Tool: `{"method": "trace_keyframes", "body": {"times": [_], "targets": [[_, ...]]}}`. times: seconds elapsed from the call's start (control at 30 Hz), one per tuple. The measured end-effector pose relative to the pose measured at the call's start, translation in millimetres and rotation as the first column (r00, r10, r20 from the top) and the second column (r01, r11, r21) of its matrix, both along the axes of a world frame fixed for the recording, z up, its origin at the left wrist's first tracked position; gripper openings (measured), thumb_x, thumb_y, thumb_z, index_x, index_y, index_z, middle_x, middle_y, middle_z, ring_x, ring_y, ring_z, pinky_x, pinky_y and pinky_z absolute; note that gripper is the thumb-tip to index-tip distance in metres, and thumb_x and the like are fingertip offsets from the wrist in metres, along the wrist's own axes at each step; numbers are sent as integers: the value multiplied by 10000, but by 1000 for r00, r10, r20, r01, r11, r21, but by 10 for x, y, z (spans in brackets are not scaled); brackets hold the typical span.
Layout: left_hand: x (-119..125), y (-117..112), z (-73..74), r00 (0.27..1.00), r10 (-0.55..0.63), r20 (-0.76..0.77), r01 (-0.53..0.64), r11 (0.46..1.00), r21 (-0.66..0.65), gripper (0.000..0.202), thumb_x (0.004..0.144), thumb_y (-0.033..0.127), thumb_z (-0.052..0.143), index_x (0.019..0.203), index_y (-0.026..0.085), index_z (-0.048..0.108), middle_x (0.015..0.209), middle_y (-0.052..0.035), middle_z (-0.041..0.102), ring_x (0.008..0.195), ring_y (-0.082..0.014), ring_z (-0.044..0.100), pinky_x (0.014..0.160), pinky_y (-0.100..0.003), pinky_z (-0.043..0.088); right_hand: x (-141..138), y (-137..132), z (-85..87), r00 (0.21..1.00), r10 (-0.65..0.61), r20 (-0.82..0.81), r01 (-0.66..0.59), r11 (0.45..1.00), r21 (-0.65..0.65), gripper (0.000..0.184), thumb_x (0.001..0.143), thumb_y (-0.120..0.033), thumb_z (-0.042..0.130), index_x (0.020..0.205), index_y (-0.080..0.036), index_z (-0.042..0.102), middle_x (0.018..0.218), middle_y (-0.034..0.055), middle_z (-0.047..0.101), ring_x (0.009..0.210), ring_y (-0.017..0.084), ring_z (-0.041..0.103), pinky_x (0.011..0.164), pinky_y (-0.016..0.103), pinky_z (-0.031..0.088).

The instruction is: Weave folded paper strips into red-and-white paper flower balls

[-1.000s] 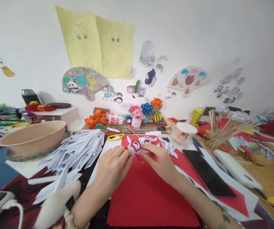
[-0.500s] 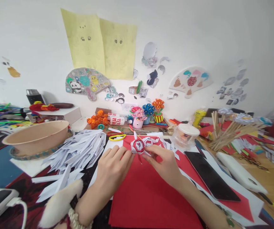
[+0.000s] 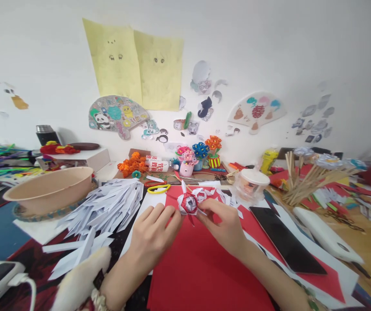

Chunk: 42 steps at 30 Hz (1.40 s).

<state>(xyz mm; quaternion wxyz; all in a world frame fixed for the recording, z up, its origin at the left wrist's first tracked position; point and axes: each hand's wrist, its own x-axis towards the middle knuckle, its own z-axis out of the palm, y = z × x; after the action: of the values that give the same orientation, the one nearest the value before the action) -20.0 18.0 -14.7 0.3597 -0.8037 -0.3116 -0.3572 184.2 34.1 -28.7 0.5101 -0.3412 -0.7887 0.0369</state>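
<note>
A small folded paper flower (image 3: 188, 203), red and white, is held just above a red paper sheet (image 3: 205, 268) in the middle of the table. My left hand (image 3: 151, 235) pinches its left side with closed fingers. My right hand (image 3: 222, 226) pinches its right side, fingertips pressed together on the paper. More white folded paper pieces (image 3: 214, 195) lie just behind the flower.
A pile of white paper strips (image 3: 108, 207) lies left of my hands, beside a beige bowl (image 3: 48, 188). Yellow-handled scissors (image 3: 158, 188), a glue bottle (image 3: 158, 165) and small flower pots (image 3: 200, 156) stand behind. A black phone (image 3: 285, 242), a white case (image 3: 328, 235) and wooden sticks (image 3: 302, 179) are right.
The paper flower has turned in my fingers, its red centre now facing up more. Both hands stay at the same spot; the view has shifted slightly.
</note>
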Motion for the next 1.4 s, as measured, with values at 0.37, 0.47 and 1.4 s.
{"method": "trace_keyframes", "body": {"times": [0.37, 0.47, 1.4], "targets": [[14, -6, -15, 1000, -22, -18, 22, 999, -29, 61, 921, 124, 556, 925, 181, 579, 793, -13, 653, 681, -157, 528, 620, -318, 346, 7, -4, 24, 999, 15, -30, -17, 999, -45, 246, 942, -394, 580, 814, -193, 641, 649, 6, 633, 545, 128, 545, 512, 237, 455], [-8, -7, -8, 997, -8, -83, 6, 1000, -28, 126, 943, 88, 481, 948, 166, 579, 809, -27, 648, 684, -161, 530, 623, -318, 349, -1, -16, 25, 999, 21, -38, -24, 998, -65, 232, 937, -370, 593, 798, -189, 633, 631, -5, 617, 532, 119, 530, 509, 230, 445], [85, -25, 51, 982, -91, 167, 134, 953, -272, 127, 955, 305, 570, 949, 190, 624, 888, -17, 693, 784, -186, 578, 703, -319, 342, -6, 42, -112, 981, -20, 192, -12, 986, 167, 194, 959, -217, 527, 814, -173, 647, 614, -9, 611, 503, 95, 510, 498, 222, 382]]}}
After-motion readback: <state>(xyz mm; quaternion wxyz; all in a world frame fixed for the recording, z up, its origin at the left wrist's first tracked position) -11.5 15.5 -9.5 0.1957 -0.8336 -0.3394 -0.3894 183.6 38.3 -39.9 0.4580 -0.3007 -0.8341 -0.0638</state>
